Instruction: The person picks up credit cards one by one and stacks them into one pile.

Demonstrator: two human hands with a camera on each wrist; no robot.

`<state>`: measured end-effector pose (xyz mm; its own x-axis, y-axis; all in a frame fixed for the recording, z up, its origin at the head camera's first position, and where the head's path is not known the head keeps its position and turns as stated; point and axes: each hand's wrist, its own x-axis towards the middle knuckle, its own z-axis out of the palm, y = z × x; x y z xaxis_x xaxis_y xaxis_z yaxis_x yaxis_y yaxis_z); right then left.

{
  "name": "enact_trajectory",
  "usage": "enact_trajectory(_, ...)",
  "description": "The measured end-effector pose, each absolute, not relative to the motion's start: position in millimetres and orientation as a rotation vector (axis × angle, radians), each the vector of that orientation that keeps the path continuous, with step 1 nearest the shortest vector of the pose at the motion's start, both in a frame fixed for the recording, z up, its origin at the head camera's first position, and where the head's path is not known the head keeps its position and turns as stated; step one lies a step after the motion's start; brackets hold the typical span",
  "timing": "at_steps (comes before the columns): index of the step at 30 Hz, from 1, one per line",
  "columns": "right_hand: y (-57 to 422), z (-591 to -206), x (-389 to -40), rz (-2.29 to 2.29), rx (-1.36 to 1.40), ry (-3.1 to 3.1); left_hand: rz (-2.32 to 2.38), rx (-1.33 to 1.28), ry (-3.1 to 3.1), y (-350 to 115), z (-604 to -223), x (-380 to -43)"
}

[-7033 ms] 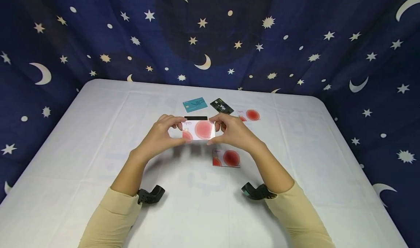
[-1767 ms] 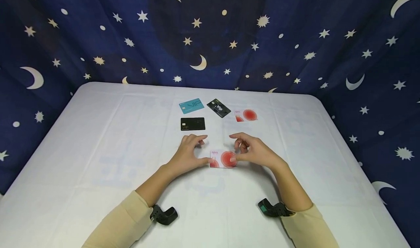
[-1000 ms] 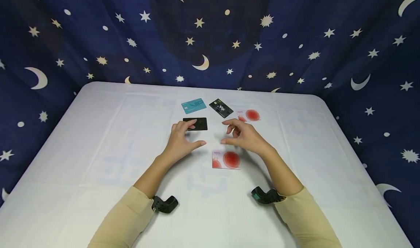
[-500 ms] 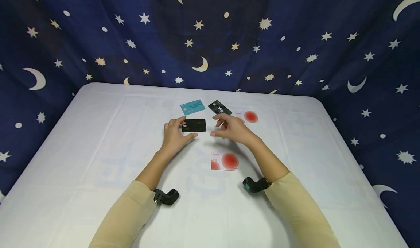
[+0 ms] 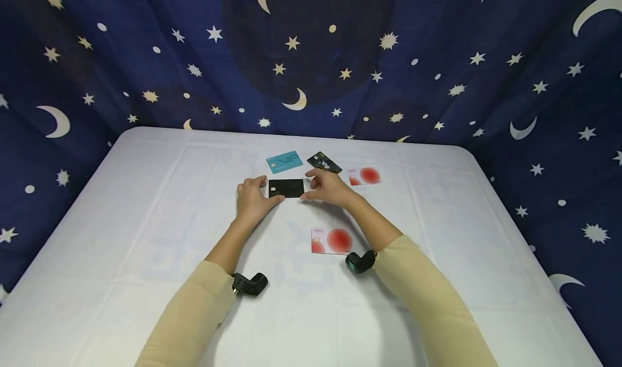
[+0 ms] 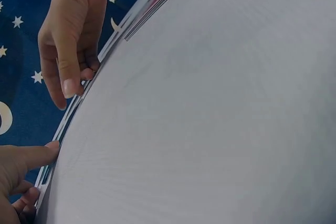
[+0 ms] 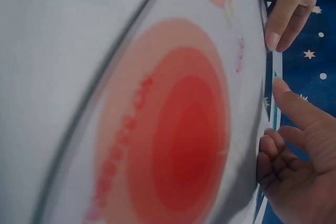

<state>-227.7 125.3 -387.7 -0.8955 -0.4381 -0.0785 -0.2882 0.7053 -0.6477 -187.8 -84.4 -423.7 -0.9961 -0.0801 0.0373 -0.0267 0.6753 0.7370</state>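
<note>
A black VIP card [image 5: 286, 188] lies flat on the white table, between my two hands. My left hand [image 5: 251, 198] is at its left end, the thumb touching the lower edge and the other fingers just off the upper left corner. At the right end is my right hand [image 5: 330, 188], thumb at the lower right corner and index finger near the upper one. Nearer to me rests a white card with red circles [image 5: 339, 240], large in the right wrist view; stacked edges [image 6: 157, 4] show in the left wrist view. Whether fingers press the black card is too small to tell.
Behind the black card lie a teal VIP card [image 5: 284, 162] and a dark card marked Vip [image 5: 324, 162]. Another white card with red circles [image 5: 365, 176] lies right of them. A dark blue starry curtain [image 5: 330, 59] hangs behind the table [image 5: 160, 205].
Earlier both hands held a white red-circled card in the air; they set it down at the near card's place and let go. Since then both hands moved forward to the black card.
</note>
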Motion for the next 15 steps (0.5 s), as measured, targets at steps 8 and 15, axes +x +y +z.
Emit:
enact_trajectory(8, 122, -398, -239, -0.805, -0.629, 2.758, -1.116, 0.033, -2.886, -83, -426, -188)
enact_trajectory(15, 119, -401, -238, -0.806, -0.635, 2.753, -1.105, 0.005, -2.885, -85, -431, -188)
